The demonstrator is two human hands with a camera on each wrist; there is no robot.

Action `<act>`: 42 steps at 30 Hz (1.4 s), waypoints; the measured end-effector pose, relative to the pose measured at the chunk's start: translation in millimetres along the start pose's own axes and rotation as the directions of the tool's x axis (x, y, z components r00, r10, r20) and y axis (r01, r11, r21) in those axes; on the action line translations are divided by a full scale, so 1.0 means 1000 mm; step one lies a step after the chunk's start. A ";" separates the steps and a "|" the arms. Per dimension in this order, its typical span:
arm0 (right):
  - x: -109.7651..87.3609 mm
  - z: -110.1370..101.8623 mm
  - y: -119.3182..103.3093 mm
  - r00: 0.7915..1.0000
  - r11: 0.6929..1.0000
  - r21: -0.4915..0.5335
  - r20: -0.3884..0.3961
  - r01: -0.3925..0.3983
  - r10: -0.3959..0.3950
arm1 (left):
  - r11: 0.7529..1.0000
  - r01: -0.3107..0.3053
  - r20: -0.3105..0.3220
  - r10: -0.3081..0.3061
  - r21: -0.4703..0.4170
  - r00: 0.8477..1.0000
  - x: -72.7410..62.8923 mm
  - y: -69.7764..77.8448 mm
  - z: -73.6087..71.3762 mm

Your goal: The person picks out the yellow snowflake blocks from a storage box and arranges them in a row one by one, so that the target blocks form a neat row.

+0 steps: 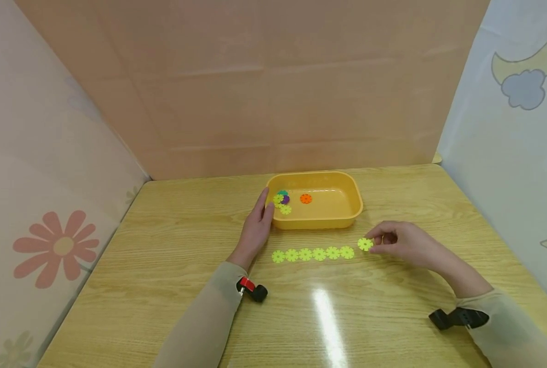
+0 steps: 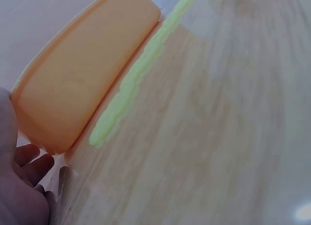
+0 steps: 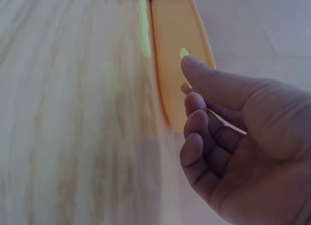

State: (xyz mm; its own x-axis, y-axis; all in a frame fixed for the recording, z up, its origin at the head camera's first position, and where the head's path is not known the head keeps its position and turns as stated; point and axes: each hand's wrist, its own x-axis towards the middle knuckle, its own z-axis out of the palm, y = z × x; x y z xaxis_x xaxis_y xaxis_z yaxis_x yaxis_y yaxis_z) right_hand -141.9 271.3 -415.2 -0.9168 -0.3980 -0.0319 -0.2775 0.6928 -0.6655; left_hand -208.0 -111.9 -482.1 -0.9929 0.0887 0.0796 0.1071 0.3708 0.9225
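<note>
My right hand (image 1: 404,244) pinches a yellow-green notched flower disc (image 1: 365,244) between thumb and fingertips, its edge (image 3: 183,53) showing in the right wrist view. Just left of it, a straight row of several matching discs (image 1: 319,254) lies on the table, running left to right. A yellow-orange plastic tray (image 1: 319,224) stands behind the row. My left hand (image 1: 257,225) rests against the tray's left end, fingers extended along its side. Inside the tray are yellow-green discs (image 1: 285,210) bunched with a purple disc (image 1: 286,200) and a teal one, while an orange disc (image 1: 306,199) lies apart.
The wood-grain table (image 1: 172,245) extends on all sides of the tray. A tan panel (image 1: 273,92) rises at the back, with pale printed walls (image 1: 62,153) at left and right. Each wrist wears a black strap-on camera mount (image 1: 459,318).
</note>
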 end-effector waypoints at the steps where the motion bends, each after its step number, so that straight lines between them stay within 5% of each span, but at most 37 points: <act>1: 0.000 0.001 0.001 1.000 1.000 -0.005 0.005 0.001 -0.001 | 1.000 0.000 0.000 0.000 0.001 1.000 0.000 0.000 0.000; 42: 0.007 0.013 0.010 0.998 1.000 -0.008 0.068 -0.011 0.012 | 1.000 0.008 -0.006 -0.008 0.004 1.000 0.001 0.000 0.001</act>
State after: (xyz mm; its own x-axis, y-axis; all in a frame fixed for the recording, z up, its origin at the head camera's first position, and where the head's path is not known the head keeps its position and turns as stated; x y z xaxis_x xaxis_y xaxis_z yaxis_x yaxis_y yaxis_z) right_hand -147.5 267.9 -431.5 -0.8984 -0.4297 -0.0906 -0.2694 0.7023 -0.6589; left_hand -209.2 -110.9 -482.0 -0.9940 0.0798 0.0746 0.0992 0.3747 0.9218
